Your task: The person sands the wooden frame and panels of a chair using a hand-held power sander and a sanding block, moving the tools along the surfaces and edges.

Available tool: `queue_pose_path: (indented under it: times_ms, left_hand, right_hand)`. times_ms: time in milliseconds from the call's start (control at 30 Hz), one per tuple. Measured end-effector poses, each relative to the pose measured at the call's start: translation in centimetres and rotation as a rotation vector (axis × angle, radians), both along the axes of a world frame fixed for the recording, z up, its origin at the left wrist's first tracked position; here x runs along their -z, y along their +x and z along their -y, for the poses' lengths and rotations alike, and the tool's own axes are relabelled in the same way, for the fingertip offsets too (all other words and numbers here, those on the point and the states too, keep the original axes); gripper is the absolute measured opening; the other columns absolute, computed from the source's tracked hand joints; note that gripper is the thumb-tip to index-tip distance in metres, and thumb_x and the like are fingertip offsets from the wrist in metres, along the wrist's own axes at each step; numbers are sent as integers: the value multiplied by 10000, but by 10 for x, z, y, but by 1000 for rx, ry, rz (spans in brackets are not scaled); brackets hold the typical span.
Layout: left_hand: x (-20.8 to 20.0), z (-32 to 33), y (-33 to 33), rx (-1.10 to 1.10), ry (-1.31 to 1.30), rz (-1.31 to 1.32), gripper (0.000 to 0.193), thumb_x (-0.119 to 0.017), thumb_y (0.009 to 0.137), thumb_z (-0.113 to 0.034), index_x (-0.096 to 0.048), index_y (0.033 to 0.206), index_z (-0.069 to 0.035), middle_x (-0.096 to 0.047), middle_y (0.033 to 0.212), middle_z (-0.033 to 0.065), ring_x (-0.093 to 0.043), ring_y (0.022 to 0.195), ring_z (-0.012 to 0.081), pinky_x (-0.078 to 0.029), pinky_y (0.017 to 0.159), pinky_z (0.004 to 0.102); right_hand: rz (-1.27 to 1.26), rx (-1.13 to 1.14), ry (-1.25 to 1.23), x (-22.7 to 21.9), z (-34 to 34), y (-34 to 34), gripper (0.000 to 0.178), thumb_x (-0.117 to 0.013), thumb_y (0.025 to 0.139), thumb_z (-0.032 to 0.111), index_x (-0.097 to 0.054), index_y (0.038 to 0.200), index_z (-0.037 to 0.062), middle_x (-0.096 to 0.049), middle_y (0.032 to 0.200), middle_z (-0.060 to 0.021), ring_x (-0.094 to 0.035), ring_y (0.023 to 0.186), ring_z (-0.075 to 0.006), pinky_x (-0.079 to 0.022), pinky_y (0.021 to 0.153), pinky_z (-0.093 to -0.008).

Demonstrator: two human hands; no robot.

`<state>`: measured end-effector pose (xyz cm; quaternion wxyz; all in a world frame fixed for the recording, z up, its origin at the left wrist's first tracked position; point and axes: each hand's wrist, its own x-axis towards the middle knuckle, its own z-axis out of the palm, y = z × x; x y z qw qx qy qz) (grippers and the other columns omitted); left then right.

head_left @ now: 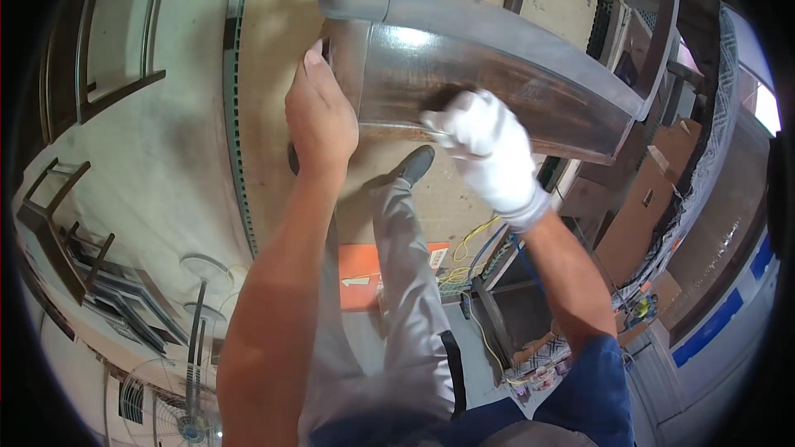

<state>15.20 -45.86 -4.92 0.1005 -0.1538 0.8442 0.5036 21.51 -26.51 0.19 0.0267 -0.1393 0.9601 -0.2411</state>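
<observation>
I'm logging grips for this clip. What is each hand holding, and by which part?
The bare left hand grips the dark wooden panel at its left edge. The gloved right hand presses on its face; whether it holds something cannot be told.

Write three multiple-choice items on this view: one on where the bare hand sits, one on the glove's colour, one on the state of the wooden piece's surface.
1. Where is the left hand?
A. on the left end of the dark wooden piece
B. on the floor fan
C. in a pocket

2. What colour is the glove on the right hand?
A. black
B. white
C. orange

3. How does the wooden piece's broad face look?
A. raw and pale
B. wrapped in paper
C. dark and glossy

Answers: 1 A, the bare fingers grip its left edge. 2 B, the glove pressed on the wood is white. 3 C, the dark brown face shows a bright glare.
</observation>
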Motion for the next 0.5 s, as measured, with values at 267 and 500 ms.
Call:
queue_pose_path:
  times_ms: [267, 500]
  left_hand:
    - [17, 5, 3, -43, 138, 44, 536, -293, 1146, -313, -617, 1334, 69, -714, 1223, 208, -665, 1149, 298, -480, 1027, 370]
    - [7, 12, -2, 27, 152, -55, 551, -296, 1149, -351, -626, 1290, 67, -714, 1194, 203, -662, 1122, 314, -484, 995, 376]
  right_hand:
    - [-69, -93, -120, 4, 23, -11, 181, -641, 789, 152, -667, 968, 136, -576, 806, -50, -596, 789, -287, -500, 700, -403]
    - [86, 760, -419, -9, 78, -25, 140, -774, 924, 224, -709, 950, 102, -716, 889, -73, -682, 790, -273, -541, 706, -384]
